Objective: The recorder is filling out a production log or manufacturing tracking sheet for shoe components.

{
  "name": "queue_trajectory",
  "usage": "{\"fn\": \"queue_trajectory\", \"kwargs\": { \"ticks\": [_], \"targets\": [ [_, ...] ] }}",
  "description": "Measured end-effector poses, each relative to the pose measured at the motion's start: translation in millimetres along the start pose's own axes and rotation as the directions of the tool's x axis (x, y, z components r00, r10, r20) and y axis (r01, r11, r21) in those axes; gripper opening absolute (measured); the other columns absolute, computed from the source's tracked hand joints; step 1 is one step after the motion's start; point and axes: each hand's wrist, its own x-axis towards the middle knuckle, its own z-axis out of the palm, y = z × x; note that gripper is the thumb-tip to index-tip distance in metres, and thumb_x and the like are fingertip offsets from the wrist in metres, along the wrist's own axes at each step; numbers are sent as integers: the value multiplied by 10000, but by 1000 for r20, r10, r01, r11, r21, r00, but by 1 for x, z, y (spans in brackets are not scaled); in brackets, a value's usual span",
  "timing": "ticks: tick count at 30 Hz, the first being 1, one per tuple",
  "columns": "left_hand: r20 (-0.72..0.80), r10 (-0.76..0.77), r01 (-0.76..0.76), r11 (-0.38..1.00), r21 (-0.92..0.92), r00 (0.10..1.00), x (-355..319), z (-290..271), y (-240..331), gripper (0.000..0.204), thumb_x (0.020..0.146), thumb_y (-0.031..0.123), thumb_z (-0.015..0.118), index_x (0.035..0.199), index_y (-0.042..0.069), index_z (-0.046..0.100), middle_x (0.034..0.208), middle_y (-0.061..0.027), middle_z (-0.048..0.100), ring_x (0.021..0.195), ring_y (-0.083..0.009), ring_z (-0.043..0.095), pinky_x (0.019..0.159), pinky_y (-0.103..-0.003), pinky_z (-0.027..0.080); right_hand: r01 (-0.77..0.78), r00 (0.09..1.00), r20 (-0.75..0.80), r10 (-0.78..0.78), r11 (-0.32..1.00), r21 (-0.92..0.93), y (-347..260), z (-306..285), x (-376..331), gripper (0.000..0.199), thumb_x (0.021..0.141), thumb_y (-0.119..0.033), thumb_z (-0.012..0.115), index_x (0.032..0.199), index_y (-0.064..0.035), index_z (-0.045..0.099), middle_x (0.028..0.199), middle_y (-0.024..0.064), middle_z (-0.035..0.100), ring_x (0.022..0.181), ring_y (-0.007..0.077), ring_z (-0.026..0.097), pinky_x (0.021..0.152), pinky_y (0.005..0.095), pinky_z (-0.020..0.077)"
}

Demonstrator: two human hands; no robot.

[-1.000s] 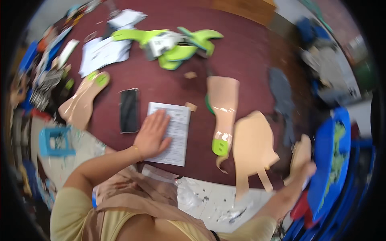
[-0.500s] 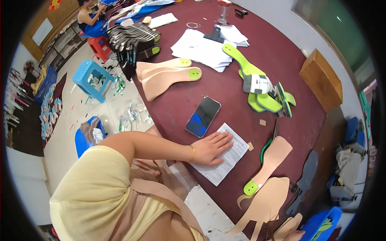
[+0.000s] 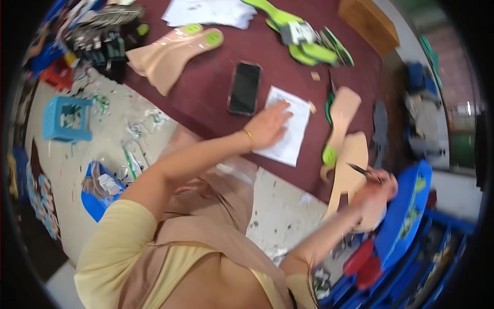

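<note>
My right hand (image 3: 374, 193) now grips a slim dark pointed tool (image 3: 360, 171); left hand (image 3: 269, 126) still just sits spread flat atop white rectangular paper (image 3: 292, 143).

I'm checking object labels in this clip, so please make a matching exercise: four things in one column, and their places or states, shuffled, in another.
Things:
1. left hand
2. phone
3. right hand
4. light-blue stool

Places or states:
A. gripping a slim dark tool
B. standing on the floor
C. laid on a sheet of paper
D. lying on the maroon table

Right pairs: 1-C; 2-D; 3-A; 4-B
</note>
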Motion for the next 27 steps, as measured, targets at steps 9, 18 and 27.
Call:
{"fn": "queue_trajectory", "kwargs": {
  "ticks": [9,18,27],
  "targets": [
    [253,43,-63,995,73,967,-63,-32,22,428,824,217,595,1208,42,525,1321,-136,451,1276,-280,373,1066,-423,290,-548,713,334,616,193,814,56,49,-65,400,899,-436,459,708,-85,477,486,-12,301,392,107,237,373,265,215],
    [232,54,-65,997,41,971,-68,-39,22,485,818,314,608,1215,47,530,1326,-129,457,1283,-272,374,1072,-417,280,-616,730,461,504,194,763,43,76,-60,356,894,-384,462,727,-71,485,507,4,316,415,118,255,409,265,240],
    [332,67,-88,995,48,941,-71,-36,16,448,828,394,592,1122,55,592,1215,-127,525,1195,-315,417,1077,-436,261,-620,673,524,522,11,785,55,83,-62,420,918,-444,454,768,-54,496,521,0,322,429,111,257,416,261,236]
  ]
}}
